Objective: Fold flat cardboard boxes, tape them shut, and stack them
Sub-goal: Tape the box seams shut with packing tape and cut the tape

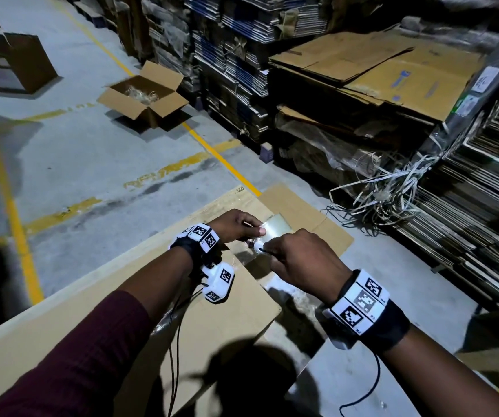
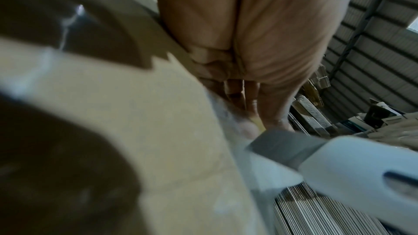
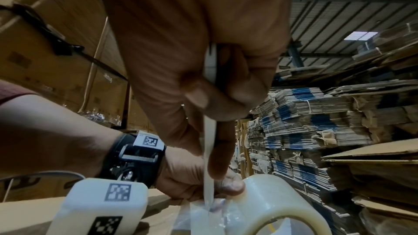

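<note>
A large brown cardboard box [image 1: 212,311] lies in front of me, with clear tape along its seam. At the box's far end my left hand [image 1: 249,228] holds a roll of clear tape [image 1: 275,225], thumb pressed on the roll. My right hand [image 1: 290,251] grips a white utility knife [image 1: 258,246]. In the right wrist view the knife [image 3: 209,167] points down with its blade in the stretched tape beside the tape roll [image 3: 278,206] and my left hand [image 3: 226,185]. The left wrist view shows the knife [image 2: 350,167], its grey blade against the tape by the box [image 2: 135,113].
An open carton [image 1: 144,96] with clear plastic inside stands on the concrete floor ahead. Tall stacks of flat cardboard [image 1: 362,70] run along the right, with a tangle of white strapping [image 1: 392,188] at their foot. Another carton [image 1: 22,61] stands at far left.
</note>
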